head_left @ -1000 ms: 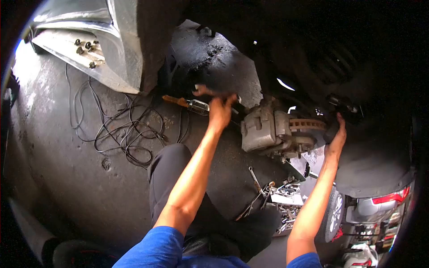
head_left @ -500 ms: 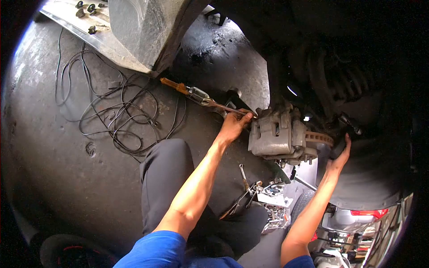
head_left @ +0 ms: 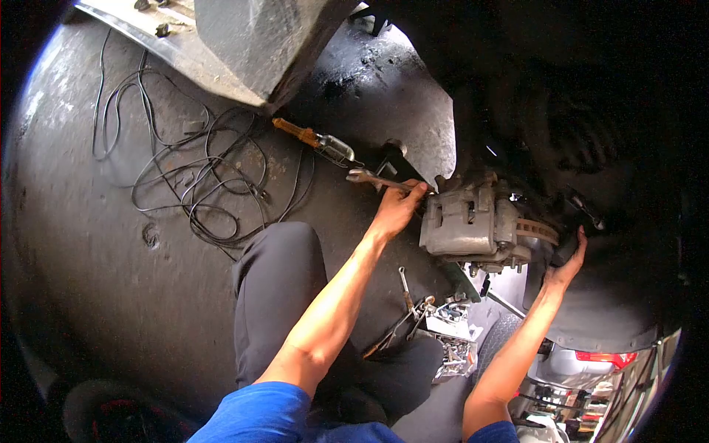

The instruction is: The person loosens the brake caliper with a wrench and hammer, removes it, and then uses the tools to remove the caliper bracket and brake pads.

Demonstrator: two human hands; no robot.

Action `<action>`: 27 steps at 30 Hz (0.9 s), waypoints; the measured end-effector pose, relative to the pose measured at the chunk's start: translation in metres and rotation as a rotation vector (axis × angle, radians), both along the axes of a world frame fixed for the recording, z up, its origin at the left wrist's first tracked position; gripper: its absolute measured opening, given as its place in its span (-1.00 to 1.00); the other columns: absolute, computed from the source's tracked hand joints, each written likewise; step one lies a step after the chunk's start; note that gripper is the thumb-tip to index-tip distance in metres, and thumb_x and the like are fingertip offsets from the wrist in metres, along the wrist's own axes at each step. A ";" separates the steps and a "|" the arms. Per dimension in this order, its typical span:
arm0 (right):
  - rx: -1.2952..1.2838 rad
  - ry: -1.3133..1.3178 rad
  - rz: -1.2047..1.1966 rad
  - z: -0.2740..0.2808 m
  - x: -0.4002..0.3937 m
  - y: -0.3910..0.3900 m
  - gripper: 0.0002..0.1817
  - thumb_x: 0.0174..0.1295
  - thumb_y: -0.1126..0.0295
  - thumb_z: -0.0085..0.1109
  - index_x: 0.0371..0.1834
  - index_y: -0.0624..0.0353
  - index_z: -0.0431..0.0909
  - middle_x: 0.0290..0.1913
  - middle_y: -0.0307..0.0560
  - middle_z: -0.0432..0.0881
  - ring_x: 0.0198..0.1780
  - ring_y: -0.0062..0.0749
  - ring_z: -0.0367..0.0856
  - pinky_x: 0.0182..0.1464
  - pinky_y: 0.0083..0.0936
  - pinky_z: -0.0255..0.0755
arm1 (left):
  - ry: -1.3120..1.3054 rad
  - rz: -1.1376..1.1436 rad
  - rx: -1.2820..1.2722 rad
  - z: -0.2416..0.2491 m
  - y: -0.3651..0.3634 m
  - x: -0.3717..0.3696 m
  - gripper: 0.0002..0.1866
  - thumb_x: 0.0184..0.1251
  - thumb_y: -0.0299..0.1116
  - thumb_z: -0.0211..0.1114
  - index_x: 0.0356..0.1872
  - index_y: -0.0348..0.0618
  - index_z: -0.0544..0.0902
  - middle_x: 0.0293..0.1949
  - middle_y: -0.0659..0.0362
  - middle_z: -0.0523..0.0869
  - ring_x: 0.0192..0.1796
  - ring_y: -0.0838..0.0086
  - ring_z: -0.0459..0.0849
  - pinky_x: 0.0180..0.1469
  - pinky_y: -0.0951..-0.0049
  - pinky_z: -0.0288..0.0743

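My left hand (head_left: 399, 209) pinches a combination wrench (head_left: 375, 179) near its inner end, beside the upper left corner of the brake caliper (head_left: 459, 225). The wrench's open end points left. Behind the caliper, the rusty edge of the brake disc (head_left: 538, 232) shows. My right hand (head_left: 567, 264) reaches round the disc's far right side, its fingers curled about a dark part in shadow; I cannot tell what it grips. Just above those fingers is a shiny metal piece, like a ratchet head (head_left: 587, 212).
A work lamp with an orange handle (head_left: 295, 131) lies left of the wrench, near a tangled black cable (head_left: 199, 184). Below the caliper are loose wrenches (head_left: 406, 289) and a tray of sockets (head_left: 459, 354). A grey panel (head_left: 255, 52) juts in at the upper left.
The view has shifted slightly, the caliper sitting further right. The wrench's free end has dropped a little, away from the lamp. Both hands stay at the same places on the brake assembly.
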State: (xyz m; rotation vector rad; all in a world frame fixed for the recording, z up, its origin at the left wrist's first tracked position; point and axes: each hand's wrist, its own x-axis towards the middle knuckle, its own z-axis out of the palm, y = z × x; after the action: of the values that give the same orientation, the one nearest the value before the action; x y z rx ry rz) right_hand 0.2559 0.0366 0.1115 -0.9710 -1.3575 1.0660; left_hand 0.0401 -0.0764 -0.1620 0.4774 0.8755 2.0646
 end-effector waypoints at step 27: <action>0.158 0.027 0.315 -0.001 -0.108 -0.206 -0.60 0.31 0.10 0.06 0.03 0.18 0.40 -0.36 -0.09 0.52 -0.66 -0.51 0.45 -0.70 -0.56 0.41 | -0.464 0.158 -0.181 0.033 0.008 0.042 -0.62 0.33 -0.15 0.22 -0.28 -0.37 0.69 -0.39 0.19 0.66 -0.34 0.53 0.51 -0.22 0.45 0.42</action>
State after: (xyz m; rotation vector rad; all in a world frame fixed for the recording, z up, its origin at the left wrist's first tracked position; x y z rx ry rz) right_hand 0.1479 -0.1696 0.1102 -0.6370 -1.5809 1.1793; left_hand 0.0825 -0.0684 -0.1289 -0.1725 0.8232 2.0884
